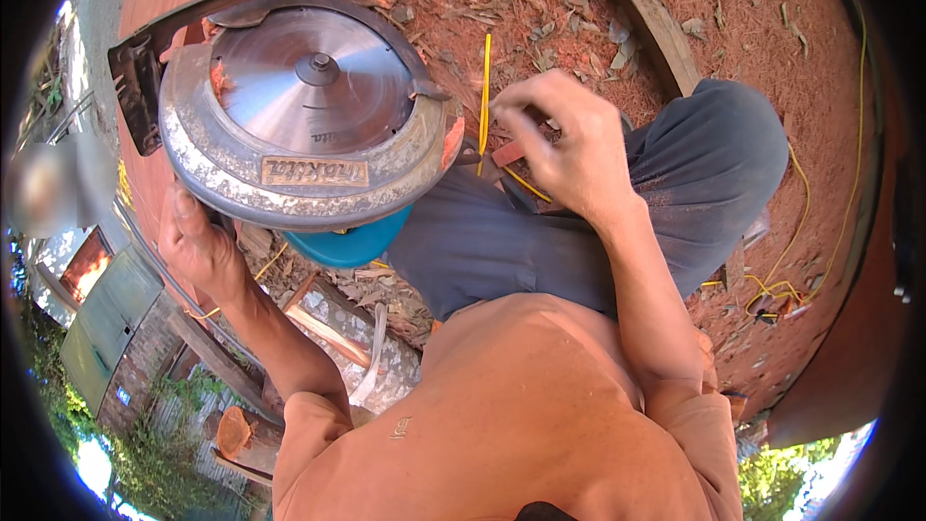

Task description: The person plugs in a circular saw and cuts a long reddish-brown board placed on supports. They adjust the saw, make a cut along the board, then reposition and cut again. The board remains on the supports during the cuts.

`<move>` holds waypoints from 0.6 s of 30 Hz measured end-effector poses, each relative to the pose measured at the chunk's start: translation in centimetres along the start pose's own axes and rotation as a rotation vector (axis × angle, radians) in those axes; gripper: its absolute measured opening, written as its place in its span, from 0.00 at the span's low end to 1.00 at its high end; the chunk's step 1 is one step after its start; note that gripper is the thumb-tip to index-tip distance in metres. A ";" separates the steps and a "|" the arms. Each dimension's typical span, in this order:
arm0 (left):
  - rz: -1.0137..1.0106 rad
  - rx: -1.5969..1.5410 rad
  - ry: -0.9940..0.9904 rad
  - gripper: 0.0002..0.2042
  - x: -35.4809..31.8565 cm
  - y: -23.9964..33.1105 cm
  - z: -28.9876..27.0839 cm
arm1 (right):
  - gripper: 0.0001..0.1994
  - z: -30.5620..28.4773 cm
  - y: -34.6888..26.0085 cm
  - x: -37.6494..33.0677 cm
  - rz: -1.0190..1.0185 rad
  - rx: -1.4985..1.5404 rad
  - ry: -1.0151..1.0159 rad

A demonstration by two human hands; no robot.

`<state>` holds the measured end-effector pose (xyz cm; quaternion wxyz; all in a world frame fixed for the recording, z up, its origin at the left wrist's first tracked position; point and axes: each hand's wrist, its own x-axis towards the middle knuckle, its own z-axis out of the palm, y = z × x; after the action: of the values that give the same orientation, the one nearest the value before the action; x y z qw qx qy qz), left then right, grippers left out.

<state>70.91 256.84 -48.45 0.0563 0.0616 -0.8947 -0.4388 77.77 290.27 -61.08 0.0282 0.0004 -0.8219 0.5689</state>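
A circular saw (280,172) is tilted up at the left, its round silver blade (304,96) facing me inside a worn, dusty metal guard. A teal part of its body (349,243) shows below. My left hand (204,243) is closed on the saw at its lower left edge; the guard hides part of the grip. My right hand (569,140) is raised to the right of the saw, over my lap. Its fingers are curled in toward the thumb, close to an upright yellow strip (485,96). Whether they touch it or hold something small, I cannot tell.
Large reddish boards (154,29) stand behind the saw. A wooden beam (641,14) lies on ground covered with sawdust and dry leaves. Yellow cord (805,280) runs along the right. A cut log (234,432) and a pale block (342,338) are at the lower left.
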 end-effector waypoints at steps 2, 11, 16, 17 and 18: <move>-0.015 0.001 -0.010 0.21 -0.1 0.1 0.0 | 0.06 0.7 -0.7 -0.6 0.078 0.213 -0.130; 0.024 -0.031 0.008 0.21 0.1 0.3 0.5 | 0.07 4.6 -2.1 -3.0 0.807 1.036 -0.121; 0.042 0.031 0.008 0.22 -0.9 0.6 0.3 | 0.06 3.7 -1.3 -3.1 0.430 0.664 -0.083; 0.046 0.023 0.002 0.22 -1.0 0.5 0.3 | 0.06 3.5 -1.2 -3.2 0.514 0.834 -0.159; 0.052 0.016 -0.002 0.22 -1.1 0.4 0.2 | 0.06 3.3 -1.0 -3.2 0.500 0.814 -0.157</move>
<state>71.90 257.43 -48.26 0.0661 0.0384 -0.8996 -0.4299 80.87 286.72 -61.44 -0.1737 -0.1431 -0.5071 0.8320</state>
